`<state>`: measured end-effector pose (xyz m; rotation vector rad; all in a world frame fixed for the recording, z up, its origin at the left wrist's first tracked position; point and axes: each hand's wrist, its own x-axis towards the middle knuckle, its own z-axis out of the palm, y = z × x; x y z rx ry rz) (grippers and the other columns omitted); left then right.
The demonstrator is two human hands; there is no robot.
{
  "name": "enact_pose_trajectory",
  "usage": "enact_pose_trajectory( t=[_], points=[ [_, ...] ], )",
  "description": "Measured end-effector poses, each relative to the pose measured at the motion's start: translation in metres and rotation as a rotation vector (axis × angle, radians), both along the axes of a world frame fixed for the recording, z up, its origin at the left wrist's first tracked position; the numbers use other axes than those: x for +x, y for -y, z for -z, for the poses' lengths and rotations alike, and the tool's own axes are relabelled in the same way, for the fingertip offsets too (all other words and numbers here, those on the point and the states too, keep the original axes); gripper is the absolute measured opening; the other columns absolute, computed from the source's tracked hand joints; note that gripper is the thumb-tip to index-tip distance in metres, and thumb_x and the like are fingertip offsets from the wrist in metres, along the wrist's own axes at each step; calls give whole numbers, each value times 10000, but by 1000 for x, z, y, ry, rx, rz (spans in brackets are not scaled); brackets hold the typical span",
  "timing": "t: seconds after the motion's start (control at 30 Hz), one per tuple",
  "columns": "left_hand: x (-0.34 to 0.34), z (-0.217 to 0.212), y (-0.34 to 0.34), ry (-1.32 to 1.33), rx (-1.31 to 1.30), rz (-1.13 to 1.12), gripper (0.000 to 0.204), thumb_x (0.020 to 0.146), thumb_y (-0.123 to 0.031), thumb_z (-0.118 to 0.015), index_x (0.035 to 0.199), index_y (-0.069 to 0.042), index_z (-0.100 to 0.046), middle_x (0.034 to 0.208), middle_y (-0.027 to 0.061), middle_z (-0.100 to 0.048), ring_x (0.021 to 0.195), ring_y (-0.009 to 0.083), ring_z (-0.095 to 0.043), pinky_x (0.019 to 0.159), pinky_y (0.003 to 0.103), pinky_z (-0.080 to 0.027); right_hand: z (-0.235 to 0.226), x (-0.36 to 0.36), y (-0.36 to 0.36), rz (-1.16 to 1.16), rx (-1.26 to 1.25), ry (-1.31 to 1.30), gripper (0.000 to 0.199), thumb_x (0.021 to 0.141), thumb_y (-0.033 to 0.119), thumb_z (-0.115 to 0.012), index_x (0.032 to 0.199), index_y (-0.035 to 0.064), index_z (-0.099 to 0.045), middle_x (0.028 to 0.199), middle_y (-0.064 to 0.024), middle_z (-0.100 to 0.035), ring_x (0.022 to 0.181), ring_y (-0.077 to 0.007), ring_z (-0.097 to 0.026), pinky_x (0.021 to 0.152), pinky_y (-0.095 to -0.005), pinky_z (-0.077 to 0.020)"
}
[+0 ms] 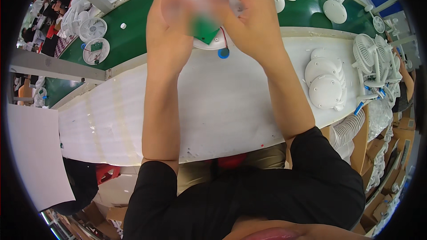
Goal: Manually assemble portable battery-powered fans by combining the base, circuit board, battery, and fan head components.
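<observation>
We hold a round white fan base [212, 42] with its green circuit board between our left hand [171, 26] and right hand [251, 22], both clamped on it above the counter [222, 102], seemingly mid-assembly, needing steady fingers next.

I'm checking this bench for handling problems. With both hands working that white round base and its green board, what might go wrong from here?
1. The left hand and right hand hold the white round base at the bench's far edge, beside the green belt; a slip might drop it there.
2. The red wire and blue part hang loose under the green board and may snag.
</observation>
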<state>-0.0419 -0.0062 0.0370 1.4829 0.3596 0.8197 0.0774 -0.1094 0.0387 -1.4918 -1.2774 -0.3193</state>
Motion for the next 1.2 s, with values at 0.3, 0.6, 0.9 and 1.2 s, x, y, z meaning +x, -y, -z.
enact_pose_trajectory(
  t=[0.3,0.6,0.9,1.2],
  points=[
    [-8,5,-7,95,-173,322,131,908,21,-546,1027,-34,-546,908,83,-618,737,102,-519,653,202,-426,-2,-2,4,-35,-96,-69,113,774,16,-653,850,23,-736,1024,-119,-575,803,-229,-568,676,-293,-469],
    [-30,2,-33,-90,110,404,167,896,64,-536,1036,-20,-572,959,97,-640,799,116,-555,655,193,-442,10,-11,-13,17,-114,-17,136,755,33,-667,874,10,-728,948,-107,-585,793,-215,-564,658,-285,-459],
    [-21,27,-41,34,-137,36,122,916,25,-540,1026,-10,-580,923,114,-649,761,131,-584,663,214,-504,-14,-18,15,177,-309,-484,178,914,123,-572,1006,16,-681,885,-73,-634,682,-127,-532,607,-217,-428],
    [-16,40,-46,3,-152,-143,92,938,-21,-542,1018,-10,-585,898,126,-656,758,149,-612,684,241,-537,34,-11,-15,-130,-242,-1087,194,971,174,-565,1089,20,-574,824,-91,-639,624,-132,-584,554,-225,-478]
  ],
)
